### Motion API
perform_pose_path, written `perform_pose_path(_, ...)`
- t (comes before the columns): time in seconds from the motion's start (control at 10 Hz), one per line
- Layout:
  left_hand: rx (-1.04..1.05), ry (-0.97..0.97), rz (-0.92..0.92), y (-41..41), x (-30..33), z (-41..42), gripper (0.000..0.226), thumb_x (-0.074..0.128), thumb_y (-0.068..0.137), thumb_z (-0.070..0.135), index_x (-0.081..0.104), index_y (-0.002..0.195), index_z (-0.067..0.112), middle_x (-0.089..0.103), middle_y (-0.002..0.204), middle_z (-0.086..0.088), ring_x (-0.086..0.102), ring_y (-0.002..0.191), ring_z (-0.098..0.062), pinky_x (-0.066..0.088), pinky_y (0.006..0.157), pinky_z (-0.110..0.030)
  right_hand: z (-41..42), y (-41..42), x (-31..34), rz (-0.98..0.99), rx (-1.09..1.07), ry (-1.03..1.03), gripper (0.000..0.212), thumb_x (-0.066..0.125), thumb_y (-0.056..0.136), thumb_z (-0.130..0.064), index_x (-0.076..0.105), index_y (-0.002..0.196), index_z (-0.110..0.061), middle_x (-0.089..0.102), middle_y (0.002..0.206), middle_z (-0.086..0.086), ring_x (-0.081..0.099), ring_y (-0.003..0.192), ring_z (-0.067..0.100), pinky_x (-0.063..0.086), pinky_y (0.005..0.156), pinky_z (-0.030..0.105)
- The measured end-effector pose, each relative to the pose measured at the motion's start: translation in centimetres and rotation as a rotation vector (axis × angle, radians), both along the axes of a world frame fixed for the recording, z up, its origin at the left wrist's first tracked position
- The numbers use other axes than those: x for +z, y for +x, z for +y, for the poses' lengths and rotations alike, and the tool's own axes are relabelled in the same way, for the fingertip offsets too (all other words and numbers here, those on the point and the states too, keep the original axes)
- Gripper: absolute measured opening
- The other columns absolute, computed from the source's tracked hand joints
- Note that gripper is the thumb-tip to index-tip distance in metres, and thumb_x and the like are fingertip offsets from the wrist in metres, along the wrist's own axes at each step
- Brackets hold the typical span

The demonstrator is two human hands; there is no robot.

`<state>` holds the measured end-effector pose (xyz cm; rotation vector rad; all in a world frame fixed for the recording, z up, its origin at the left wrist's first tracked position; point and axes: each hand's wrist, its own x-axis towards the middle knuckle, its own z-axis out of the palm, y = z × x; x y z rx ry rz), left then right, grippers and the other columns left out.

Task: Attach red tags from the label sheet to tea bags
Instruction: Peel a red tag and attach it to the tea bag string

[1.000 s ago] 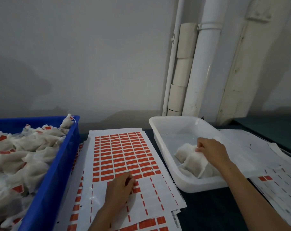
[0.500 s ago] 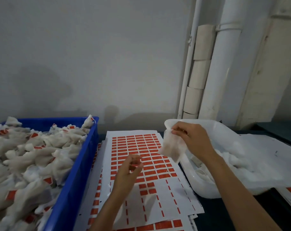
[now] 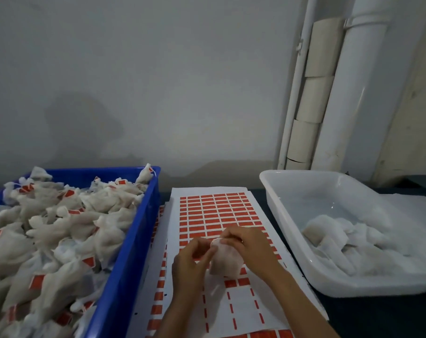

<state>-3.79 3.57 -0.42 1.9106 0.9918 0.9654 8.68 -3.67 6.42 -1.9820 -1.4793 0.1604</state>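
A white label sheet [image 3: 214, 211] with rows of red tags lies flat in the middle; its near part is mostly peeled. Above it my right hand [image 3: 249, 247] holds a white tea bag [image 3: 225, 259] by its top. My left hand [image 3: 191, 264] meets it from the left, fingertips pinched at the bag's upper edge. Whether a red tag sits between those fingers is hidden. Untagged tea bags [image 3: 348, 235] lie in the white tub [image 3: 280, 203] on the right. Tagged tea bags [image 3: 60, 228] fill the blue crate [image 3: 133, 240] on the left.
More label sheets [image 3: 158, 264] lie stacked under the top one. White pipes [image 3: 348, 93] and cardboard rolls [image 3: 314, 98] stand against the grey wall behind the tub. The table surface is dark.
My right hand carried a tea bag out of the white tub and down over the label sheet. My left hand lifted off the sheet and came to the bag.
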Motion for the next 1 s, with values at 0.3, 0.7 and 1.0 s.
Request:
perform_pose_path(0.3,0.113,-0.067,-0.284,-1.1,2.3,-0.5,0.003,0.068,0.08,0.022,0.068,0.078,0.02,0.069,0.075,0.01,0.067,0.071,-0.01,0.059,0.07,-0.029,-2.3,-3.0,-3.0,0.15,-0.122,0.42,0.017,0.043,0.083,-0.042,0.053,0.097,-0.042,0.053,0.096,-0.014,0.057,0.087,0.015,0.053,0.075,0.037)
perform_pose_path(0.7,-0.078,-0.099,-0.318,-0.2,2.2,-1.3,0.004,0.069,0.079,0.02,0.066,0.08,0.022,0.069,0.078,0.013,0.066,0.079,-0.009,0.054,0.067,-0.015,-1.1,-4.5,-4.6,0.312,0.008,0.337,0.037,0.057,0.073,-0.05,0.044,0.108,-0.047,0.05,0.108,-0.038,0.056,0.097,-0.013,0.042,0.084,0.001)
perform_pose_path(1.0,-0.207,-0.073,-0.342,-0.2,2.7,-1.7,0.01,0.064,0.076,0.031,0.065,0.085,0.026,0.069,0.087,0.011,0.064,0.093,-0.005,0.053,0.084,-0.02,-1.8,-3.3,-4.3,0.503,-0.186,0.438,0.009,0.059,0.082,-0.029,0.057,0.081,-0.038,0.064,0.079,-0.025,0.064,0.079,0.002,0.047,0.064,0.003)
